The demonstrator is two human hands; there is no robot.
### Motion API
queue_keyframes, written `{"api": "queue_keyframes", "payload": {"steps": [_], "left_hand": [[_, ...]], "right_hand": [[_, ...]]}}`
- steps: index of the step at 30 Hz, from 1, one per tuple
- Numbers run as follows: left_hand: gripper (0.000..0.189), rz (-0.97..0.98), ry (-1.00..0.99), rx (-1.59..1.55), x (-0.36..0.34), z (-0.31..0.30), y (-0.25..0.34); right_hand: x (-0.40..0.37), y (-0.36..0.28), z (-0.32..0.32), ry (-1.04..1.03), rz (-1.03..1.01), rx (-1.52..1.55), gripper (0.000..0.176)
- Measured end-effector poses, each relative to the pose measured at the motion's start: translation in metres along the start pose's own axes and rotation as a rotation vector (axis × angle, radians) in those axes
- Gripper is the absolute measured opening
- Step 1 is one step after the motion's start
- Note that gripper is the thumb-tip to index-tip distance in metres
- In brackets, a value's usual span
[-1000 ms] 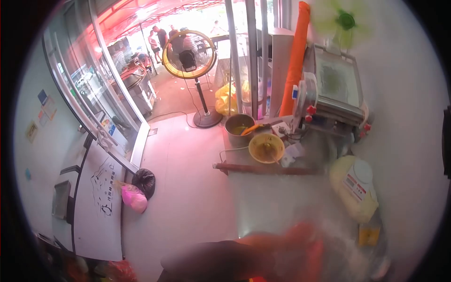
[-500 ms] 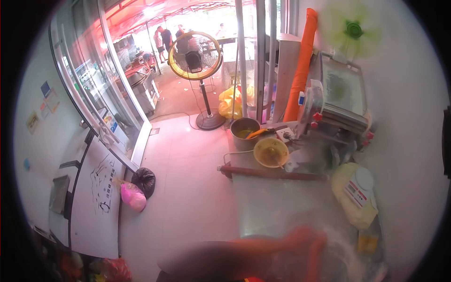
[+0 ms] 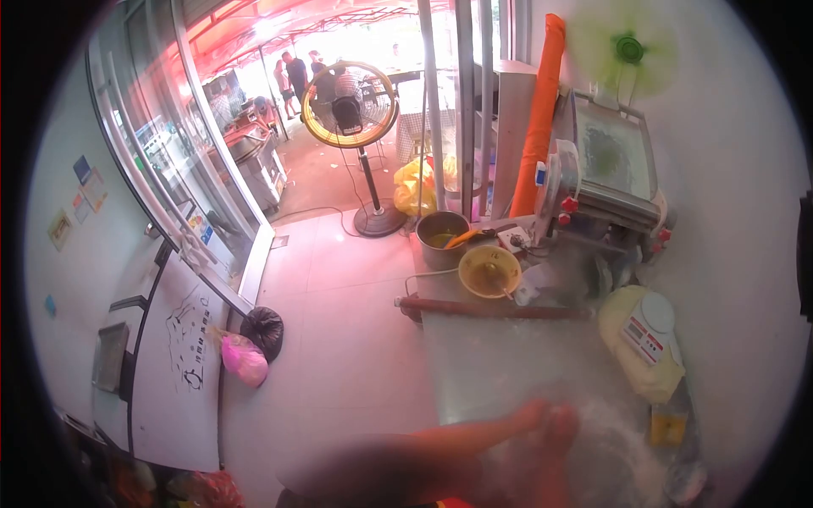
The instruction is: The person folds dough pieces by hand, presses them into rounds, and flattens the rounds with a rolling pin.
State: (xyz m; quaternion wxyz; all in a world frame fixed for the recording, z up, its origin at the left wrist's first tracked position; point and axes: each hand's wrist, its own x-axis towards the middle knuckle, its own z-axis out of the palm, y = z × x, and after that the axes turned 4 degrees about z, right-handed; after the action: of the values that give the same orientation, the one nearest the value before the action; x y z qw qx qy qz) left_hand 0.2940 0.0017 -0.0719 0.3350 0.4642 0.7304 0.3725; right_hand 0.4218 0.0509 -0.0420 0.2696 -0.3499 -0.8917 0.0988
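My two hands show only as a blur at the bottom edge, over a floured patch of the metal table. My left forearm reaches in from the lower left, and my left hand lies close against my right hand. Whether either holds anything is hidden by the blur. A long wooden rolling pin lies across the table farther back, apart from both hands.
Behind the pin are a yellow bowl, a metal pot with an orange-handled utensil, and a dough machine. A plastic-wrapped scale stands at right. On the floor are a standing fan and black and pink bags. People stand outside.
My blurred hands have shifted slightly over the floured patch and sit closer together. The view has drifted a little. Nothing else has moved.
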Motion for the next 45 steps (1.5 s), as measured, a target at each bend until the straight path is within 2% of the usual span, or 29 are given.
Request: {"api": "queue_keyframes", "payload": {"steps": [1,2,4,5,6,7,8,9,10,11,12,13,14,15,19,22,28,31,34,35,37,41,44,45], "left_hand": [[0.029,-0.01,-0.017,-0.005,-0.01,0.007,-0.012],[0.03,-0.022,-0.036,-0.007,-0.018,0.014,-0.022],[0.033,0.071,-0.077,-0.149,-0.028,0.017,-0.012],[0.034,0.116,-0.101,-0.224,-0.032,0.021,-0.006],[0.037,0.152,-0.091,-0.198,-0.023,0.036,-0.024],[0.039,0.181,-0.106,-0.182,-0.01,0.066,-0.062],[0.042,0.146,-0.071,-0.333,-0.006,0.1,-0.107],[0.044,0.493,0.06,0.142,-0.018,0.101,-0.133],[0.045,0.283,-0.056,0.267,-0.024,0.109,-0.162],[0.046,0.089,-0.194,0.42,-0.045,0.058,-0.118],[0.043,0.25,-0.097,0.417,-0.061,0.022,-0.092],[0.038,0.157,-0.08,0.223,-0.074,0.003,-0.059],[0.032,0.106,-0.081,0.09,-0.09,-0.037,0.024],[0.031,0.091,-0.089,0.075,-0.091,-0.043,0.049],[0.029,0.151,-0.063,0.049,-0.094,-0.019,0.06],[0.028,0.107,-0.226,0.039,-0.076,-0.014,0.058],[0.028,0.091,-0.339,0.068,-0.069,-0.013,0.077],[0.039,-0.035,-0.338,-0.008,-0.077,-0.018,0.063],[0.048,0.569,-0.145,0.212,-0.11,-0.017,0.056],[0.05,0.646,-0.218,0.3,-0.12,-0.011,0.059],[0.055,0.809,-0.338,0.471,-0.132,0.0,0.075],[0.064,0.914,-0.376,0.663,-0.126,0.011,0.085],[0.066,0.911,-0.396,0.663,-0.13,0.013,0.081],[0.067,0.905,-0.418,0.672,-0.129,0.011,0.087]], "right_hand": [[-0.008,0.008,0.001,-0.066,-0.013,0.06,0.037],[-0.02,0.01,0.004,-0.046,0.023,0.038,0.037],[-0.036,0.004,-0.001,-0.008,0.092,-0.008,0.036],[-0.046,0.0,-0.005,-0.059,0.258,-0.043,0.038],[-0.059,-0.01,-0.017,-0.114,0.435,-0.083,0.04],[-0.082,-0.016,-0.032,-0.179,0.635,-0.137,0.042],[-0.098,-0.019,-0.045,-0.168,0.694,-0.117,0.041],[-0.095,-0.026,-0.054,-0.119,0.681,-0.054,0.04],[-0.091,-0.024,-0.057,-0.068,0.655,0.01,0.04],[-0.086,-0.024,-0.061,-0.022,0.634,0.058,0.04],[-0.084,-0.028,-0.067,0.018,0.593,0.086,0.041],[-0.086,-0.028,-0.066,0.047,0.531,0.082,0.041],[-0.087,-0.031,-0.063,0.149,0.404,0.095,0.041],[-0.089,-0.029,-0.057,0.118,0.309,0.02,0.041],[-0.084,-0.037,-0.062,0.101,0.408,-0.019,0.038],[-0.089,-0.032,-0.054,0.141,0.378,-0.044,0.034],[-0.082,-0.044,-0.065,0.125,0.41,-0.037,0.032],[-0.092,-0.037,-0.064,0.159,0.476,0.056,0.036],[-0.127,-0.063,-0.068,0.168,0.639,0.152,0.042],[-0.14,-0.069,-0.074,0.164,0.704,0.169,0.044],[-0.157,-0.062,-0.106,0.126,0.793,-0.109,0.048],[-0.198,-0.014,-0.181,0.054,0.817,-0.512,0.051],[-0.231,0.025,-0.192,0.015,0.677,-0.547,0.053],[-0.23,0.034,-0.197,0.016,0.792,-0.601,0.049]]}}
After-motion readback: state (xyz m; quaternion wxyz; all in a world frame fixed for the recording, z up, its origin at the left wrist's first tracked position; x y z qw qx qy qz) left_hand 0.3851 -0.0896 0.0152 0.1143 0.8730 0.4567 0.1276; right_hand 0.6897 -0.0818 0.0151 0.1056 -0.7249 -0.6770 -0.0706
